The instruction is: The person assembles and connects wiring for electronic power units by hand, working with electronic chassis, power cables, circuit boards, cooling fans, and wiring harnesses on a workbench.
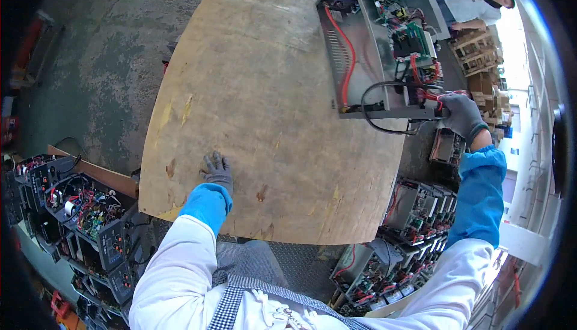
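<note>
The right hand (pixel 461 115), its arm (pixel 482 192) outstretched, held the metal chassis (pixel 369 69) at its edge; the left hand (pixel 218 172) rested spread on the tabletop (pixel 270 96).

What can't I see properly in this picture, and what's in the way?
All in the head view:
- Left hand: its palm is hidden beneath the hand itself.
- Right hand: the back of the glove hides its palm, so its exact grip is unclear.
- Metal chassis: its far end is cut off by the upper edge.
- Open black machine: its inside parts are too small to tell.
</note>
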The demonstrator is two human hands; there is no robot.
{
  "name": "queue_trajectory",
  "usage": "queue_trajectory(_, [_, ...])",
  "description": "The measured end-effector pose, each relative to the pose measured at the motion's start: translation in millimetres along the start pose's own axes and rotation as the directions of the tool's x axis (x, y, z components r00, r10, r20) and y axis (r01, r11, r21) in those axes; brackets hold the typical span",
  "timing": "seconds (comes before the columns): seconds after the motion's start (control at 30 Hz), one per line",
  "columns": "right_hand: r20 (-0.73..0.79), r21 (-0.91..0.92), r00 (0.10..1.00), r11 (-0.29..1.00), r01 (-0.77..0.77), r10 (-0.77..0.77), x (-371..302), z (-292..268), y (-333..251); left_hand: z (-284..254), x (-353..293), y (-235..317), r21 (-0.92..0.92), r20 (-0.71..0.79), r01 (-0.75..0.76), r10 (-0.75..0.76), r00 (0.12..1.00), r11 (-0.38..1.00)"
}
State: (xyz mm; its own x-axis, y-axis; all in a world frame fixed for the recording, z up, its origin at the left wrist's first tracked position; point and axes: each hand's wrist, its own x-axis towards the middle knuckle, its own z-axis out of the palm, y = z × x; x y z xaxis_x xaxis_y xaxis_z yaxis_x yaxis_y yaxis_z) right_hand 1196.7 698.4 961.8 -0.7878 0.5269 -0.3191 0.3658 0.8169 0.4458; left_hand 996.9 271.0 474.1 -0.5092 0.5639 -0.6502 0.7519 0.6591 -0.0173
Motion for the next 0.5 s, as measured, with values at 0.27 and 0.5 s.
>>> queue_trajectory(0.27, [-0.092, 0.122, 0.987, 0.982, 0.142, -0.132, 57.8, -62.8, -119.9, 5.5, 15.1, -22.9, -0.212, 0.023, -0.021, 0.027, 0.999, 0.977])
queue_trajectory(0.5, [-0.364, 0.304, 0.917, 0.911, 0.281, -0.161, 78.0, -69.6, -176.3, 18.8, 18.2, -36.7, -0.244, -0.027, -0.056, 0.051, 0.998, 0.968])
